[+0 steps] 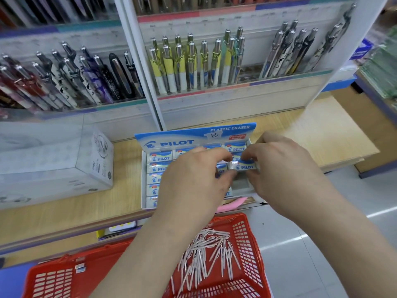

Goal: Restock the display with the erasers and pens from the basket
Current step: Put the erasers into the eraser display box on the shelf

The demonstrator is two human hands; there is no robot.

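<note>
Hands (236, 168) pinch eraser (243, 166) over box (144, 179); basket (247, 244) below.

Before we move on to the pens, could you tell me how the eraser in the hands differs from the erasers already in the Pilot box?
The held eraser hangs above the display box, pinched by both hands; the boxed erasers lie flat in neat rows. The held one is over the box's emptier right side, while the boxed ones fill the left column. Both share Pilot's blue-and-white sleeve.

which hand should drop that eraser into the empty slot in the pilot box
Probably the right. The eraser is pinched between both hands, but the right hand sits directly over the empty gap at the display box's right side. The left hand only grips its left end.
</note>
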